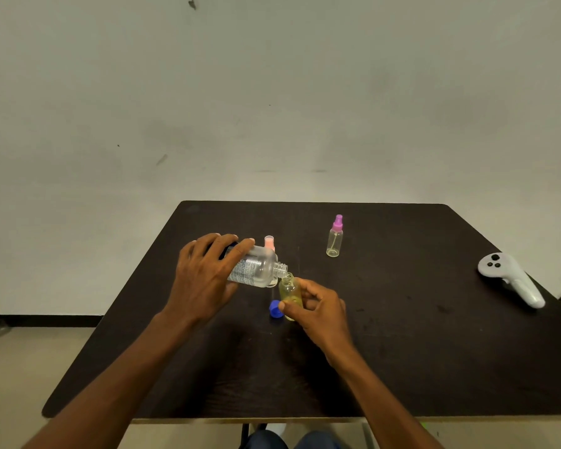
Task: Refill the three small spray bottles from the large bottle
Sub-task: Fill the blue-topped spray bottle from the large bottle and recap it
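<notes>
Bare hands (204,277) and forearms (386,393), dark blue trousers (266,440).

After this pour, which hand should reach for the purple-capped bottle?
Right, probably. The right hand holds only the small bottle and is nearer the purple-capped bottle; the left hand grips the large bottle farther away.

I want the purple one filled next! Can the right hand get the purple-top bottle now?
Probably yes, once it lets go. The right hand grips the open bottle under the large bottle, but only bare table lies between it and the purple-top bottle.
</notes>
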